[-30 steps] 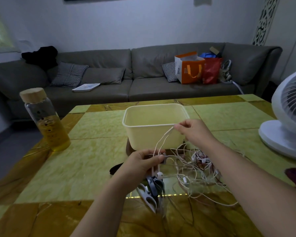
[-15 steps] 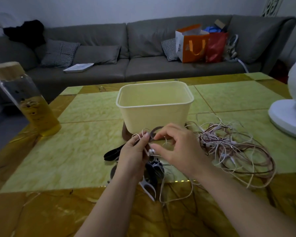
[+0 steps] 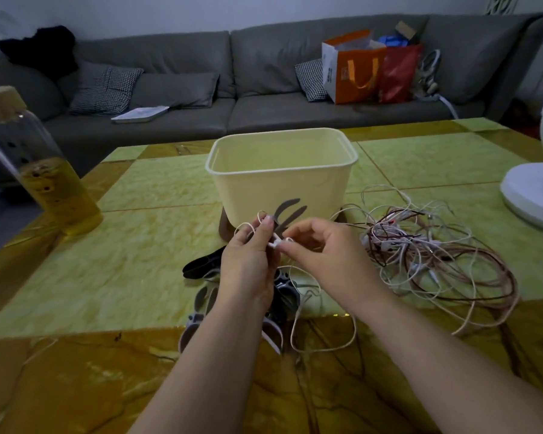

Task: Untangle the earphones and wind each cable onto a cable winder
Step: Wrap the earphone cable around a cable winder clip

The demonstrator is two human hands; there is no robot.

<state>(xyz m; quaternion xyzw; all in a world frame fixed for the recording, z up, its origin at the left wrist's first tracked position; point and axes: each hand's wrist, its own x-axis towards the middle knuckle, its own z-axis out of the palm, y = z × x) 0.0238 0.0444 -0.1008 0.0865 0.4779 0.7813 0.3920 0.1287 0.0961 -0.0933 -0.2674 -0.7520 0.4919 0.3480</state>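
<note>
The right hand [image 3: 323, 252] has come down from its high, taut pull and now pinches a white earbud [image 3: 278, 243] just beside the left hand [image 3: 248, 264]. The left hand grips a grey cable winder [image 3: 287, 213], white cable looping by its fingertips (winding seems barely begun). The earphone tangle [image 3: 436, 255] lies on the surface [image 3: 123, 261] beyond the right hand, unsorted.

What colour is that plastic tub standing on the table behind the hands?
The tub is a plain pale cream-yellow, with no pattern; the head view shows it best.
</note>
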